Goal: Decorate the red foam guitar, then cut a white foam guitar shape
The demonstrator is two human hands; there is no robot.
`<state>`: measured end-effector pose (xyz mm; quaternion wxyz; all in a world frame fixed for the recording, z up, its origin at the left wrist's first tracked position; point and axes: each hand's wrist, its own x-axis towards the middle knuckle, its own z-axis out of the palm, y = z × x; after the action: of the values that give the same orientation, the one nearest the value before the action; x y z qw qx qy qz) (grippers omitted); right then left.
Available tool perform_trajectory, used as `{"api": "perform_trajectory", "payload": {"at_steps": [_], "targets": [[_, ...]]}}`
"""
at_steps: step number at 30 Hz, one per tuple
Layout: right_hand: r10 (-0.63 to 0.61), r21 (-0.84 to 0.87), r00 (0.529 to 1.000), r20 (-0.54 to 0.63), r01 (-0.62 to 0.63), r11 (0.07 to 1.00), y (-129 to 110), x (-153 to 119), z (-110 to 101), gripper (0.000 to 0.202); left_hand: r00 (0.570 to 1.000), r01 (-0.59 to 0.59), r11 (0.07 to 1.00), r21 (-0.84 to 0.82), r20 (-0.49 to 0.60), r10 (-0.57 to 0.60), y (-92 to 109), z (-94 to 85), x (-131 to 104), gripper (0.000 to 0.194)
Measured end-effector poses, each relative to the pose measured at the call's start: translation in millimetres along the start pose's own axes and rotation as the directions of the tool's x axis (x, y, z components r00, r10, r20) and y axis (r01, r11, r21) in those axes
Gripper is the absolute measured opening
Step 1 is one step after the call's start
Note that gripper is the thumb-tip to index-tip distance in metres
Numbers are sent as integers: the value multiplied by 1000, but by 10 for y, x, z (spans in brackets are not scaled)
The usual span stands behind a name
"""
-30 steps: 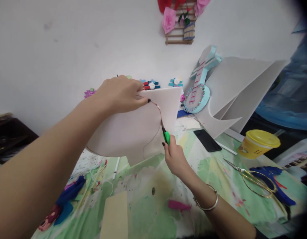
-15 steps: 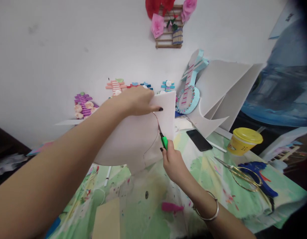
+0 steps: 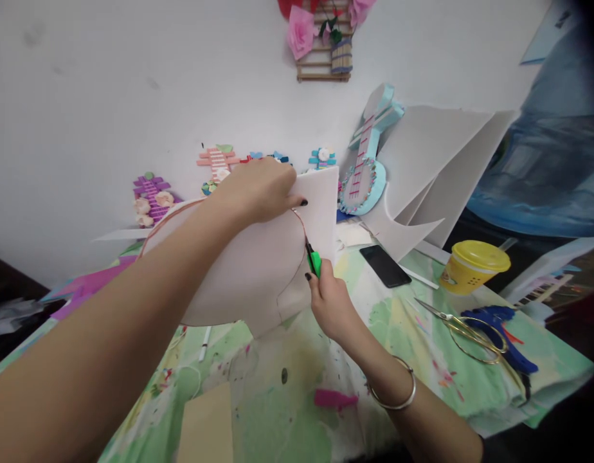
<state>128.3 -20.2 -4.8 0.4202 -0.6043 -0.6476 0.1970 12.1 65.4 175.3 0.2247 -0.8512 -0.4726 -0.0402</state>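
A white foam board (image 3: pixel 249 270) stands upright before me, with a curved pencil line on its face and a reddish-brown line along its upper left and near my thumb. From above, my left hand (image 3: pixel 265 186) grips its top edge, thumb on the near face and the other fingers hidden behind. In my right hand (image 3: pixel 330 299) is a green-handled utility knife (image 3: pixel 314 262), its dark blade pointing up and touching the board at the curved line. How deep the blade sits cannot be told.
Gold-handled scissors (image 3: pixel 465 334) lie at the right beside a blue tool (image 3: pixel 516 360). Nearby are a black phone (image 3: pixel 384 265) and a yellow lidded tub (image 3: pixel 475 267). A light-blue paper guitar (image 3: pixel 364 164) leans on the wall. A tan sheet (image 3: pixel 207 427) lies in front.
The view has shifted slightly, and more of the board's upper left edge with its brown line shows. Both hands keep their hold; the knife stays at the curved line.
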Motion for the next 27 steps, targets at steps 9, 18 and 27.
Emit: {"api": "perform_trajectory", "payload": {"at_steps": [9,18,27], "targets": [[20,39,1000,-19,-19,999,36,-107,36,6,999,-18,998,60,-48,21,118,-82,-110,42],[27,104,999,-43,-23,994,37,-137,132,6,997,4,996,88,-73,2,126,-51,-94,41],[25,88,998,-61,-20,996,66,-208,185,5,998,-17,998,52,-64,21,98,-72,-122,42]]}}
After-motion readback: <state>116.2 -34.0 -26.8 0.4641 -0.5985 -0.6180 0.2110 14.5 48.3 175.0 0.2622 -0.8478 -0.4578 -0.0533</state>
